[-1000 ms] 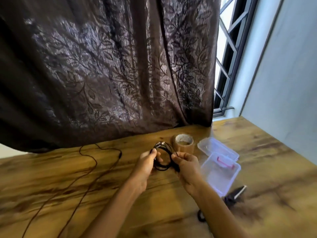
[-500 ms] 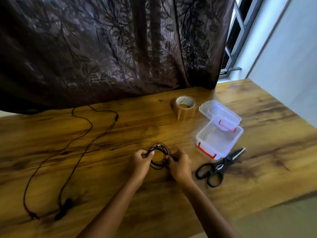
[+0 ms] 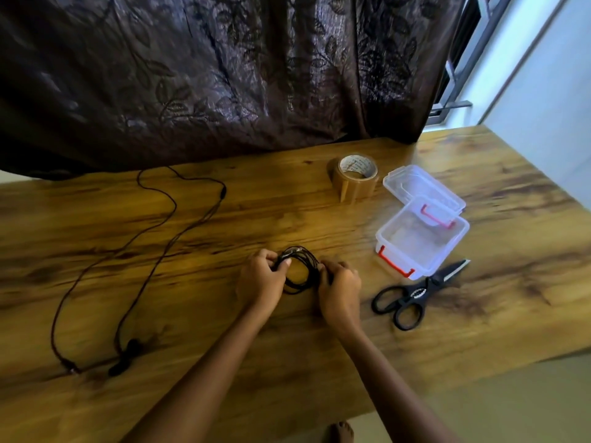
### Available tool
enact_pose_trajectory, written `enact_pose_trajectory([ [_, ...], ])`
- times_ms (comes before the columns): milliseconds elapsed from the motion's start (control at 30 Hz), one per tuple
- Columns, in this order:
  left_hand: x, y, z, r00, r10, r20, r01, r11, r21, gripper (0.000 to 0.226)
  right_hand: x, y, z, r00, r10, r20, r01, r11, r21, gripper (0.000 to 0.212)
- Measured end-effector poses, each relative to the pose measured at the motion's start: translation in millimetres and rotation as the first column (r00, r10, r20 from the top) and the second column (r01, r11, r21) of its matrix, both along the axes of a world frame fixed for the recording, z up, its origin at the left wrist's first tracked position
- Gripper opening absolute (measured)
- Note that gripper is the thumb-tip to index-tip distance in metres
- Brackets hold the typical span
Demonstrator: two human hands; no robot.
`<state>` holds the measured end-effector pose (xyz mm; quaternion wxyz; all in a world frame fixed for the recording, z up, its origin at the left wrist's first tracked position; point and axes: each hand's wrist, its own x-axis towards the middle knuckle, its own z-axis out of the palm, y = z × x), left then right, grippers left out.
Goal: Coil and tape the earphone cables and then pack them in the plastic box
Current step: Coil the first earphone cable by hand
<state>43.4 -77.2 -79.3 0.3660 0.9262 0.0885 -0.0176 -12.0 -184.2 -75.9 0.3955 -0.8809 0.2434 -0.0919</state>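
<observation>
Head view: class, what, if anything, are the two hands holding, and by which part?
Both hold the coiled black earphone cable. The left hand pinches the coil's left side and the right hand grips its right side.

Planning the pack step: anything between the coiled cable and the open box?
Nothing visible. Left hand and right hand hold the coiled cable; only bare table separates it from the plastic box. Scissors and tape roll sit off that line.
</observation>
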Motion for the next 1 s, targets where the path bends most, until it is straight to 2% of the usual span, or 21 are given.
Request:
enact_pose_trajectory([
  [133, 3.4, 2.2, -1.2, 1.0, -0.012, -0.01, 0.012, 1.0, -0.026, 0.027, 2.5, -2.0, -0.3, 1.0, -0.019, -0.008, 0.019, 0.998, -0.056, 0.031],
  [467, -0.5, 4.3, -5.1, 0.994, -0.059, 0.089, 0.066, 0.994, -0.083, 0.03, 6.1, -4.5, -2.3, 0.999, -0.034, 0.025, 0.034, 0.999, 0.018, 0.026],
  [633, -8.5, 10.8, -9.5, 0.954, -0.19, 0.23, 0.192, 0.981, 0.012, 0.033, 1.8, -2.4, -4.6, 0.995, 0.097, 0.037, -0.096, 0.994, -0.049, 0.029],
  [733, -14.7, 17.9, -11.4, 0.937, -0.243, 0.251, 0.232, 0.97, 0.07, 0.028, -4.1, -2.0, -6.7, 0.988, 0.146, 0.042, -0.139, 0.982, -0.13, 0.031],
  [1000, -20.7, 20.6, -17.3, 0.905, -0.305, 0.296, 0.287, 0.952, 0.105, 0.017, -11.7, -1.1, -8.2, 0.972, 0.23, 0.047, -0.214, 0.951, -0.224, 0.034],
])
